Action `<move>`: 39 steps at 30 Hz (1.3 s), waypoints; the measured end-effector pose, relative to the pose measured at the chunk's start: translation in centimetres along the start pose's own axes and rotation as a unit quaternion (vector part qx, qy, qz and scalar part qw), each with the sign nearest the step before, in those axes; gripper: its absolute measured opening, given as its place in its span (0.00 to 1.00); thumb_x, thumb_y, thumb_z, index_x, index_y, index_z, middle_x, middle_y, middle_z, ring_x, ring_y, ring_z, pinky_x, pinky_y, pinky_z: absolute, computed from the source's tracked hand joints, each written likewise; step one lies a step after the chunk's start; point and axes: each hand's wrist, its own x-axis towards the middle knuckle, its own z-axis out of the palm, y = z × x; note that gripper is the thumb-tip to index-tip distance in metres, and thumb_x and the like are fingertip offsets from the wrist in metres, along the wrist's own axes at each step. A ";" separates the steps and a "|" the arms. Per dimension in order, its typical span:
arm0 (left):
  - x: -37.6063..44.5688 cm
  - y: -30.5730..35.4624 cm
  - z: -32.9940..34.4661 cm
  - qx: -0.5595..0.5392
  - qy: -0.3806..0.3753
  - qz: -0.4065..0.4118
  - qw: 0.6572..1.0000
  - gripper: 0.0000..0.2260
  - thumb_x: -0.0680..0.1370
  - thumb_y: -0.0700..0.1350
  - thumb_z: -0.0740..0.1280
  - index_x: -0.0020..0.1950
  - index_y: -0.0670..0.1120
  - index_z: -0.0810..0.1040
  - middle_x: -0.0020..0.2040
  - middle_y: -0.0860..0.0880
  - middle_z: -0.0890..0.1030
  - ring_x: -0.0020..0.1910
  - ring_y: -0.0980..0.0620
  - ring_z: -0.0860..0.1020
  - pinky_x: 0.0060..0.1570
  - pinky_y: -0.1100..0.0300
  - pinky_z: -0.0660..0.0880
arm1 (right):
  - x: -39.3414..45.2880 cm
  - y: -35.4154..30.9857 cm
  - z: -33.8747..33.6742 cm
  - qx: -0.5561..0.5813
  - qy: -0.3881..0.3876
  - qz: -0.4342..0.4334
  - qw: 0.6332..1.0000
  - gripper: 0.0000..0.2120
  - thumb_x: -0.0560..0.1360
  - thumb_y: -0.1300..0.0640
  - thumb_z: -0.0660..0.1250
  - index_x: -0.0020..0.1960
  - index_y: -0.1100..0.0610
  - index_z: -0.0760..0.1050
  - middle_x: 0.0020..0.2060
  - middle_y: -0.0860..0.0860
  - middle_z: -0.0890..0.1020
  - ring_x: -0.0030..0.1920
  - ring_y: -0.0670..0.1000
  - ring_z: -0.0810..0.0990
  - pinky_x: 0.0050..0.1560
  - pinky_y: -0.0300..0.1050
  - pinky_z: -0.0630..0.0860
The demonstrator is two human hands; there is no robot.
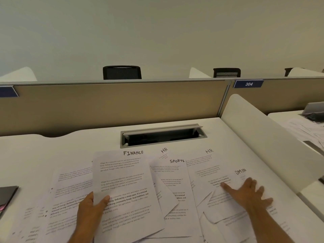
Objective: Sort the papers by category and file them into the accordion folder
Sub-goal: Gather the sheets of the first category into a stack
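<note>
Head view. Left hand (91,206) pinches the FINANCE sheet (126,193) at its left edge, thumb on top, the other fingers hidden beneath. Right hand (249,193) lies flat, fingers spread, pressing the DMIN sheet (240,174). Between the two hands lie the SPORTS sheet (175,172) and overlapping HR sheets (208,155). Beyond the fingertips, a cable tray (163,135) opens in the desk (52,146). Left of the left hand, a dark object (7,195), possibly the folder; cannot tell.
</note>
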 end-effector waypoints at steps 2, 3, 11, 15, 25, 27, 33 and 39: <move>-0.1 0.0 0.1 -0.001 0.002 -0.001 1.000 0.08 0.76 0.42 0.73 0.53 0.50 0.80 0.44 0.51 0.85 0.41 0.47 0.84 0.35 0.57 0.78 | -0.1 0.1 -0.2 0.010 -0.014 0.017 1.000 0.74 0.49 0.10 0.48 0.81 0.55 0.38 0.81 0.52 0.41 0.80 0.61 0.41 0.73 0.73 0.42; -0.1 0.0 0.1 -0.001 0.003 -0.001 1.000 0.09 0.76 0.42 0.73 0.53 0.51 0.80 0.44 0.51 0.85 0.41 0.47 0.84 0.35 0.57 0.78 | -0.1 0.1 -0.2 0.011 -0.016 0.022 1.000 0.75 0.48 0.10 0.48 0.81 0.54 0.38 0.81 0.53 0.41 0.80 0.61 0.41 0.73 0.74 0.42; -0.5 0.1 0.2 0.006 0.010 0.003 1.000 0.08 0.76 0.43 0.73 0.53 0.52 0.79 0.44 0.51 0.85 0.41 0.49 0.84 0.34 0.59 0.77 | 0.3 -0.1 -0.5 -0.012 0.066 -0.036 0.997 0.67 0.47 0.13 0.59 0.75 0.53 0.61 0.68 0.57 0.69 0.69 0.62 0.67 0.65 0.66 0.66; -0.7 0.3 0.4 -0.001 0.013 0.005 1.000 0.08 0.76 0.43 0.73 0.51 0.53 0.79 0.43 0.52 0.84 0.41 0.50 0.83 0.35 0.59 0.75 | 0.7 -0.1 -0.3 -0.028 0.086 -0.061 0.994 0.58 0.52 0.16 0.64 0.73 0.50 0.66 0.65 0.54 0.72 0.66 0.59 0.69 0.62 0.62 0.68; -1.0 0.6 1.0 0.000 0.001 0.008 1.000 0.07 0.76 0.41 0.73 0.53 0.49 0.80 0.45 0.49 0.84 0.43 0.48 0.82 0.36 0.59 0.75 | 0.4 -2.3 -1.7 0.041 -0.002 -0.072 0.997 0.35 0.59 0.32 0.78 0.58 0.49 0.75 0.54 0.49 0.81 0.58 0.55 0.77 0.62 0.55 0.65; -1.0 0.6 1.1 0.002 0.001 0.006 1.000 0.08 0.76 0.41 0.73 0.53 0.49 0.80 0.45 0.49 0.84 0.43 0.47 0.83 0.36 0.59 0.75 | 0.0 -2.8 -1.5 0.095 -0.013 -0.105 0.990 0.27 0.61 0.40 0.81 0.53 0.51 0.76 0.49 0.48 0.82 0.52 0.53 0.78 0.59 0.52 0.69; -0.9 0.4 1.4 0.005 0.004 0.003 1.000 0.08 0.76 0.42 0.74 0.53 0.50 0.80 0.44 0.50 0.84 0.42 0.47 0.83 0.35 0.59 0.75 | -2.7 -5.1 -0.2 0.174 -0.056 -0.269 0.946 0.18 0.73 0.32 0.65 0.45 0.48 0.75 0.46 0.47 0.84 0.44 0.47 0.81 0.44 0.41 0.78; -0.9 0.5 1.7 -0.001 0.001 0.001 1.000 0.07 0.76 0.42 0.74 0.52 0.50 0.80 0.44 0.50 0.85 0.42 0.47 0.83 0.35 0.59 0.75 | -2.3 -6.0 0.7 -0.004 0.018 -0.249 0.968 0.31 0.80 0.33 0.46 0.72 0.51 0.68 0.74 0.53 0.68 0.74 0.57 0.65 0.70 0.61 0.64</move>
